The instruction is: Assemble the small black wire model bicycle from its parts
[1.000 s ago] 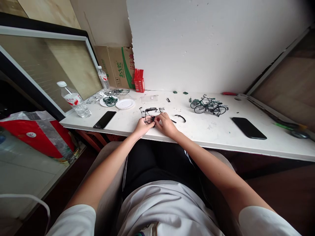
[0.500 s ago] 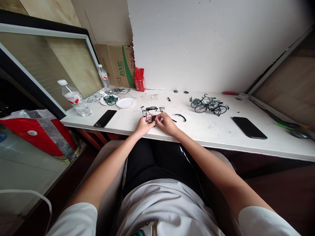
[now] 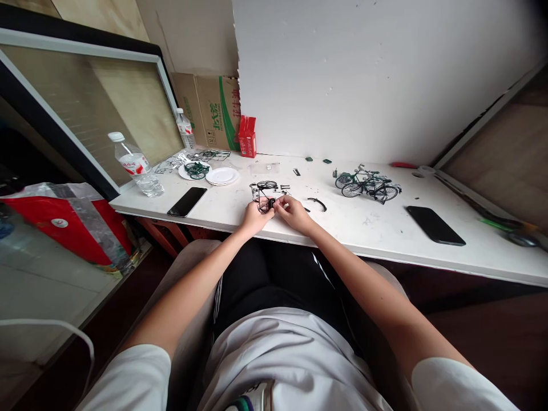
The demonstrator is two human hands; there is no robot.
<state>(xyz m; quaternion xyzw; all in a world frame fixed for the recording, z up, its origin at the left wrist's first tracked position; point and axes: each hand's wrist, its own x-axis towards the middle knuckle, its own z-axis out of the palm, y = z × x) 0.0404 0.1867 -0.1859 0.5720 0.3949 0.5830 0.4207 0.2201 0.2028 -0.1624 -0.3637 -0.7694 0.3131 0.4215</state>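
Observation:
My left hand [image 3: 256,219] is closed round a partly built black model bicycle [image 3: 262,201], low over the front of the white table [image 3: 355,228]. The thumb and fingers of my right hand [image 3: 295,214] are pinched together at the right side of that bicycle. Whatever sits between those fingertips is too small to make out. Just beyond the hands lie a loose black wheel [image 3: 268,185] and small black parts [image 3: 285,187]. A curved black strip [image 3: 317,203] rests to the right of my right hand.
Assembled model bicycles [image 3: 369,185] stand at the right, near a black phone [image 3: 435,225]. On the left are another phone [image 3: 187,201], a water bottle [image 3: 136,166], white plates [image 3: 222,176] and green bicycle parts [image 3: 197,169]. A red box [image 3: 247,137] stands against the wall.
The camera view has shifted slightly, so the table's things appear a little farther right. Both hands stay at the model bicycle, with only a small shift of the fingers.

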